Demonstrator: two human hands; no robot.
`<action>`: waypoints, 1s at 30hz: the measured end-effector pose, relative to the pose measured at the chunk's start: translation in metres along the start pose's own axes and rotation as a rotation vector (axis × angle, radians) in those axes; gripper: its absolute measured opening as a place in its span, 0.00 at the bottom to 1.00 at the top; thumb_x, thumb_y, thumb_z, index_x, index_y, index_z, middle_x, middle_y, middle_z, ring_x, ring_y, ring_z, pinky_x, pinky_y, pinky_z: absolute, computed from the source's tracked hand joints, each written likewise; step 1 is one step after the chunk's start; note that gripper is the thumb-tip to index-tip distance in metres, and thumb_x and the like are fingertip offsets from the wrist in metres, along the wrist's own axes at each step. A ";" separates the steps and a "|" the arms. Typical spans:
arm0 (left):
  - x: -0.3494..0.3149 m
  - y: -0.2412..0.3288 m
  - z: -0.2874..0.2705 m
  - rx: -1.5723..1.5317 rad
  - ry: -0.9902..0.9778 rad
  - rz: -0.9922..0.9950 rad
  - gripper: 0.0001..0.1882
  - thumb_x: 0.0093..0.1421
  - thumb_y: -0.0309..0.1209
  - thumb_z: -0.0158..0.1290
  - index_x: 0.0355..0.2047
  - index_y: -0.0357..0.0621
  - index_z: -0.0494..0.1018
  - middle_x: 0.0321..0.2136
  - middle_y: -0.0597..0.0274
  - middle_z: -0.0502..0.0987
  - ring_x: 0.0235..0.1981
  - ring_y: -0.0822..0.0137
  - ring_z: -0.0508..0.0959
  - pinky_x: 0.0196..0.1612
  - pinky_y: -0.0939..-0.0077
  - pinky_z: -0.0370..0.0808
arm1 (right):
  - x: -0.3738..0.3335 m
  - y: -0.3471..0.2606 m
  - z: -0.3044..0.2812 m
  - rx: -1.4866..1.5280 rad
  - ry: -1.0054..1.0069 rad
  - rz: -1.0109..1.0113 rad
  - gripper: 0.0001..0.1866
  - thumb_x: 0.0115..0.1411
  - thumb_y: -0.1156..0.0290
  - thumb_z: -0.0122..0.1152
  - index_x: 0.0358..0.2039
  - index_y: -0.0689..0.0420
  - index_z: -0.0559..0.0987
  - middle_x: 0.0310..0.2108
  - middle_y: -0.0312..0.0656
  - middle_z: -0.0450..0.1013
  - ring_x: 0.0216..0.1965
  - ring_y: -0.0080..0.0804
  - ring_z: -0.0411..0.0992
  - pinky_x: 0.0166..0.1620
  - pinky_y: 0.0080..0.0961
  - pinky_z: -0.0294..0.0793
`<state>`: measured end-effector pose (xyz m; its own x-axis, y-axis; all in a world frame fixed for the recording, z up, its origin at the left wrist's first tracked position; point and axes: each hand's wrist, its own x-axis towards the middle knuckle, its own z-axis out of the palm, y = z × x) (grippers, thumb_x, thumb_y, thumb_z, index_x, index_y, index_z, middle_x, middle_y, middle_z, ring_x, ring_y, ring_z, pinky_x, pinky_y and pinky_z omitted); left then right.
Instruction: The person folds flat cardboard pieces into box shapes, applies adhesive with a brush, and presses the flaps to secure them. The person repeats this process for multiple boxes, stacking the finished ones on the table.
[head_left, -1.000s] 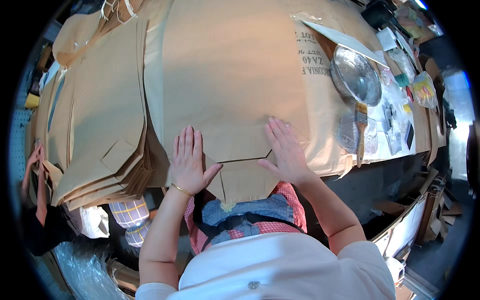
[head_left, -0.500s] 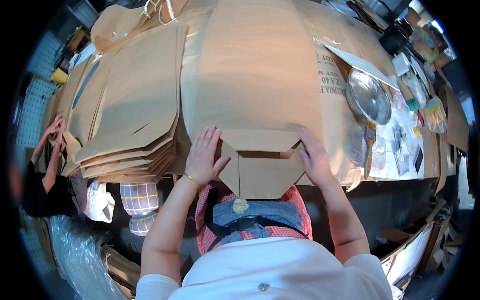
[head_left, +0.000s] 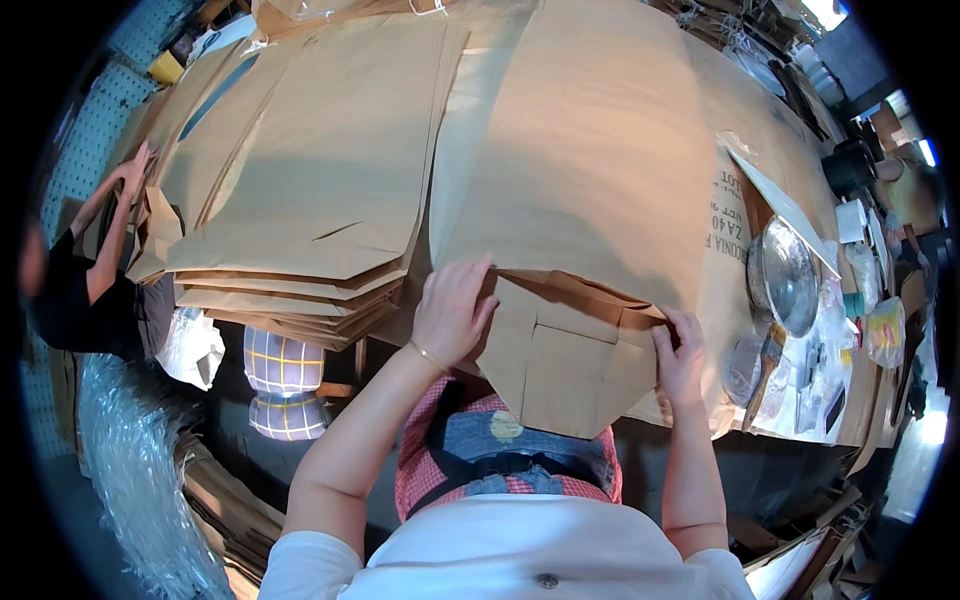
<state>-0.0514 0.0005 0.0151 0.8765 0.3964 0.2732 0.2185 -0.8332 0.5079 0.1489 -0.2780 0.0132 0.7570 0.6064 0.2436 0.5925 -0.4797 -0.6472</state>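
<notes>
A large brown paper bag [head_left: 590, 150] lies lengthwise in front of me, its folded, many-sided end [head_left: 575, 375] toward my body. That end hangs out past the table edge above my lap, and a gap shows along its far fold. My left hand [head_left: 455, 315] grips the left corner of this end, thumb and fingers closed on the paper. At the opposite corner my right hand [head_left: 682, 350] pinches the edge between thumb and bent fingers. Left of the bag lies a stack of similar brown bags [head_left: 320, 170], their folded ends layered at the near side.
On the right stand a metal bowl [head_left: 783, 278] and a brush [head_left: 766, 372], beside plastic packets [head_left: 884, 335] and a white board [head_left: 785, 210]. At far left another person's hands [head_left: 135, 172] handle brown paper. Below the table are a checked cushion [head_left: 284, 380] and clear plastic sheeting [head_left: 140, 480].
The bag's near end has opened wider, its inner panels now showing and a gap along the far fold. My right hand has changed from resting flat to pinching. The whole view has shifted.
</notes>
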 end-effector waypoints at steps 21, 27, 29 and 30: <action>0.025 -0.017 0.006 -0.145 0.116 -0.064 0.08 0.48 0.30 0.62 0.27 0.44 0.73 0.30 0.60 0.70 0.37 0.57 0.70 0.42 0.62 0.64 | 0.024 -0.001 0.009 0.029 -0.080 0.022 0.04 0.52 0.83 0.60 0.28 0.63 0.73 0.28 0.44 0.67 0.31 0.38 0.67 0.36 0.28 0.68; 0.034 -0.014 0.003 -0.017 0.133 -0.144 0.20 0.50 0.31 0.61 0.43 0.40 0.72 0.44 0.51 0.71 0.48 0.49 0.70 0.52 0.61 0.64 | 0.039 -0.004 0.007 -0.019 -0.177 0.113 0.05 0.53 0.81 0.61 0.27 0.63 0.72 0.26 0.42 0.65 0.28 0.33 0.64 0.32 0.27 0.66; 0.023 -0.028 0.021 -0.107 0.172 -0.119 0.26 0.53 0.33 0.60 0.51 0.37 0.68 0.54 0.46 0.66 0.55 0.45 0.65 0.59 0.60 0.59 | 0.039 -0.006 0.011 0.003 -0.152 0.140 0.06 0.53 0.80 0.62 0.27 0.62 0.72 0.25 0.41 0.65 0.27 0.32 0.63 0.31 0.26 0.64; 0.020 -0.032 0.025 -0.152 0.191 -0.105 0.30 0.54 0.34 0.59 0.55 0.36 0.65 0.58 0.44 0.63 0.59 0.43 0.63 0.62 0.59 0.57 | 0.038 -0.005 0.014 0.014 -0.140 0.154 0.06 0.53 0.79 0.62 0.27 0.62 0.72 0.25 0.41 0.64 0.27 0.32 0.62 0.31 0.26 0.64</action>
<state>-0.0301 0.0261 -0.0160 0.7523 0.5554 0.3545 0.2247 -0.7221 0.6543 0.1708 -0.2437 0.0151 0.7921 0.6091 0.0392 0.4682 -0.5651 -0.6793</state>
